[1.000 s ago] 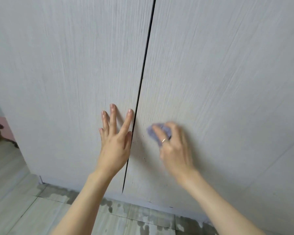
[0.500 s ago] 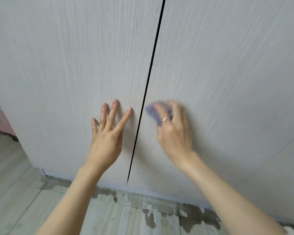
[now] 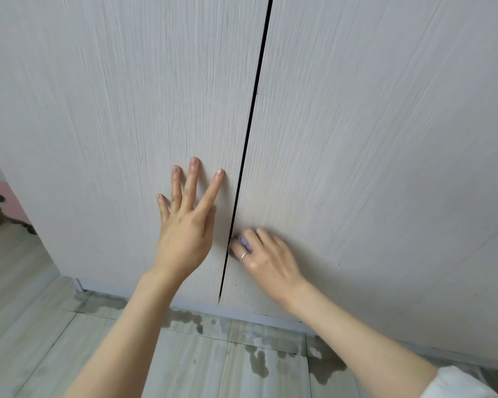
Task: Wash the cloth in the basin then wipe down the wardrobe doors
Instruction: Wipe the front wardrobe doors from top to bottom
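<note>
Cloth (image 3: 244, 242): small lilac wad, nearly buried under the right hand (image 3: 266, 255), low on the right door (image 3: 385, 168) and hard against its inner edge by the dark gap (image 3: 247, 133).
Right grip: fingers curled over the wad, pressing it to the panel, ring showing.
Left hand (image 3: 184, 225): flat and spread wide on the left door (image 3: 98, 110), holding nothing, bracing near its inner edge.
Risk, gap: cloth or fingertips could snag in the slit if the stroke runs over the edge.
Risk, floor (image 3: 156, 363): wet patches along the doors' bottom edge; a dripping cloth adds more, and footing could slip.
Risk, coverage: such a small wad may skip strips.
Writing: none readable, no brand or label anywhere.
</note>
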`<action>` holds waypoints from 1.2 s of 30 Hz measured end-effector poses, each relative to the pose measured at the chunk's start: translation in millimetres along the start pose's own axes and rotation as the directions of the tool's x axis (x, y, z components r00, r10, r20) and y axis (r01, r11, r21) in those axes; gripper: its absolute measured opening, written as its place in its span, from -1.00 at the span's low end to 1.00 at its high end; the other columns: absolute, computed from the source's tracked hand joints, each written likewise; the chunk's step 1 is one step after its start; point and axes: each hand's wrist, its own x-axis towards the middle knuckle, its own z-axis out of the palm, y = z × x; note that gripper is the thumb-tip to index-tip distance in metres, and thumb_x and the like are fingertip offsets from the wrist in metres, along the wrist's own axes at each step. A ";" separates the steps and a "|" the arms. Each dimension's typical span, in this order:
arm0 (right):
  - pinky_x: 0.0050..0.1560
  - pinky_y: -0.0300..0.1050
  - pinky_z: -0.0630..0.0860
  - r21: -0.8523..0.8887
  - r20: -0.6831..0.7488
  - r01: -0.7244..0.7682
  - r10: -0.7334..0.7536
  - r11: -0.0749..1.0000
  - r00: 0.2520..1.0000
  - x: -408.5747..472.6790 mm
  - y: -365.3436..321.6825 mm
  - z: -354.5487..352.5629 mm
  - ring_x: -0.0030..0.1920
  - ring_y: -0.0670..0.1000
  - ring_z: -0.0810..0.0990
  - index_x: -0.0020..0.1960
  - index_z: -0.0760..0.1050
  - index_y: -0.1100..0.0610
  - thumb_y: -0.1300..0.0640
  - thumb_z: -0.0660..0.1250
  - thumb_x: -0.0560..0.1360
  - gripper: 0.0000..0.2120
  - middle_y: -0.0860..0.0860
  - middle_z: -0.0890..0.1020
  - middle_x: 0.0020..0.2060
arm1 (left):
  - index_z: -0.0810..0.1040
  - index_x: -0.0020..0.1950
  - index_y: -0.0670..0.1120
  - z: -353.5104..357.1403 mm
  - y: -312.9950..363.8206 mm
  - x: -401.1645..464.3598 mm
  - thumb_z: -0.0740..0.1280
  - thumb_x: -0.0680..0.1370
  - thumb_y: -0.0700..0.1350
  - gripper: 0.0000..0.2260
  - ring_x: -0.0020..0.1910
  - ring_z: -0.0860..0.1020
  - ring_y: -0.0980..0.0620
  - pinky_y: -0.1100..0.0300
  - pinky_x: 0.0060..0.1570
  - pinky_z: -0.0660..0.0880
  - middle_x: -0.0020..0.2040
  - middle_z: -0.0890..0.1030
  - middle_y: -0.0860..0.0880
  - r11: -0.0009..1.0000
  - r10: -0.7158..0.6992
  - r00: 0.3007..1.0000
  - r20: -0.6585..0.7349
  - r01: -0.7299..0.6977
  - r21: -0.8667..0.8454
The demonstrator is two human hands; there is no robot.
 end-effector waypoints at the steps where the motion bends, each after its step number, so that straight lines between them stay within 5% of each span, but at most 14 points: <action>1: -0.39 -0.10 0.40 0.002 -0.048 -0.056 0.056 0.998 0.997 10.5 2.5 -6.4 -0.27 0.06 0.40 -0.19 0.59 0.14 0.28 0.13 0.54 -0.72 0.04 0.55 -0.27 | -0.09 0.51 0.24 0.4 0.1 0.4 0.02 0.61 -0.15 -0.45 0.48 -0.34 0.04 -0.41 0.32 -0.03 0.52 -0.27 0.16 1.000 -0.001 1.000 -0.001 0.001 0.001; 4: -0.38 -0.10 0.43 0.045 -0.171 -0.174 0.179 0.984 0.969 32.5 5.6 -15.2 -0.29 0.11 0.50 -0.06 0.62 0.14 0.31 0.31 0.47 -0.84 0.08 0.59 -0.17 | -0.07 0.52 0.21 1.9 0.5 -0.1 0.02 0.62 -0.15 -0.47 0.47 -0.37 0.05 -0.39 0.34 -0.08 0.51 -0.30 0.17 1.000 -0.016 1.000 -0.004 0.016 -0.011; 7: -0.38 -0.09 0.40 0.016 -0.211 -0.139 0.139 0.990 0.968 8.9 -2.7 7.5 -0.29 0.07 0.47 -0.05 0.63 0.14 0.27 0.25 0.55 -0.82 0.07 0.59 -0.14 | -0.04 0.53 0.18 2.6 -0.3 -0.6 0.02 0.62 -0.14 -0.48 0.47 -0.39 0.05 -0.35 0.35 -0.15 0.51 -0.30 0.16 1.000 -0.010 1.000 0.010 0.011 -0.027; 10: -0.33 -0.08 0.33 -0.057 0.083 0.075 -0.070 0.996 0.994 -50.0 -18.8 46.6 -0.24 0.06 0.39 -0.13 0.63 0.11 0.13 0.41 0.46 -0.94 0.06 0.54 -0.12 | -0.04 0.53 0.18 1.9 -1.7 -0.3 0.02 0.62 -0.14 -0.48 0.46 -0.41 0.07 -0.33 0.36 -0.18 0.49 -0.32 0.17 0.999 -0.016 1.000 0.023 0.017 -0.037; 12: -0.32 -0.09 0.31 -0.077 0.246 0.152 -0.129 0.985 0.961 -76.8 -22.2 57.8 -0.24 0.05 0.37 -0.17 0.61 0.09 0.13 0.52 0.30 -0.86 0.04 0.54 -0.13 | -0.06 0.53 0.18 3.0 -1.0 -0.4 0.02 0.62 -0.13 -0.48 0.45 -0.41 0.05 -0.33 0.37 -0.20 0.48 -0.34 0.17 0.999 -0.025 0.999 0.026 0.027 -0.039; 15: -0.30 -0.09 0.27 -0.006 0.135 0.026 -0.025 1.000 0.991 -64.7 -8.9 35.4 -0.24 0.05 0.34 -0.17 0.59 0.11 0.27 0.36 0.42 -0.91 0.04 0.50 -0.17 | -0.09 0.53 0.18 4.9 1.4 0.0 0.03 0.61 -0.12 -0.46 0.46 -0.39 0.02 -0.34 0.36 -0.20 0.49 -0.32 0.13 0.999 -0.039 0.999 0.008 0.040 -0.030; 17: -0.31 -0.08 0.34 0.024 -0.025 -0.097 0.098 0.995 0.995 -40.2 7.1 8.5 -0.23 0.07 0.38 -0.09 0.62 0.12 0.32 0.19 0.52 -0.76 0.07 0.54 -0.16 | -0.11 0.53 0.18 8.1 4.1 0.4 0.05 0.61 -0.11 -0.45 0.46 -0.37 -0.01 -0.37 0.34 -0.17 0.49 -0.31 0.10 0.998 -0.055 0.998 -0.010 0.055 -0.010; 20: -0.24 -0.10 0.35 0.044 -0.177 -0.229 0.233 0.972 0.956 -22.3 32.2 -9.7 -0.16 0.11 0.42 0.05 0.63 0.13 0.36 0.25 0.41 -0.69 0.09 0.47 -0.01 | -0.15 0.53 0.16 12.8 9.0 -0.5 0.10 0.64 -0.13 -0.43 0.46 -0.38 -0.03 -0.39 0.33 -0.17 0.49 -0.33 0.08 0.996 -0.090 0.996 -0.022 0.090 -0.004; 22: -0.22 -0.11 0.34 0.017 -0.162 -0.232 0.232 0.973 0.959 -38.9 38.6 -6.2 -0.16 0.11 0.42 0.05 0.63 0.13 0.38 0.23 0.42 -0.67 0.08 0.42 0.00 | -0.17 0.53 0.16 14.4 12.7 -0.3 0.10 0.65 -0.14 -0.42 0.44 -0.41 -0.01 -0.38 0.33 -0.18 0.50 -0.34 0.06 0.995 -0.102 0.995 -0.017 0.102 -0.016; 27: -0.37 -0.10 0.46 -0.079 0.137 -0.037 0.047 0.996 0.989 -112.9 44.1 -1.8 -0.32 0.07 0.47 -0.14 0.61 0.12 0.38 -0.08 0.57 -0.50 0.07 0.50 -0.15 | -0.18 0.53 0.14 12.7 20.1 -0.1 0.07 0.66 -0.11 -0.45 0.48 -0.37 -0.15 -0.35 0.35 -0.19 0.53 -0.31 -0.02 0.990 -0.133 0.991 -0.003 0.132 -0.044; 32: -0.29 -0.09 0.44 -0.025 -0.032 -0.222 0.221 0.975 0.975 -75.1 63.9 -29.0 -0.20 0.13 0.48 0.05 0.59 0.10 0.35 0.35 0.43 -0.74 0.09 0.55 -0.04 | -0.22 0.53 0.10 18.2 33.9 -0.9 0.05 0.66 -0.03 -0.45 0.47 -0.37 -0.20 -0.36 0.35 -0.19 0.53 -0.33 -0.09 0.977 -0.192 0.981 -0.009 0.191 -0.092; 36: -0.17 -0.06 0.37 0.061 -0.237 -0.353 0.357 0.934 0.904 -39.4 79.6 -43.5 -0.04 0.14 0.42 0.14 0.55 0.10 0.29 0.17 0.47 -0.68 0.06 0.38 0.05 | -0.27 0.52 0.12 20.8 40.3 -0.3 0.05 0.64 0.09 -0.41 0.46 -0.38 -0.19 -0.35 0.35 -0.20 0.52 -0.35 -0.11 0.968 -0.224 0.975 -0.006 0.222 -0.114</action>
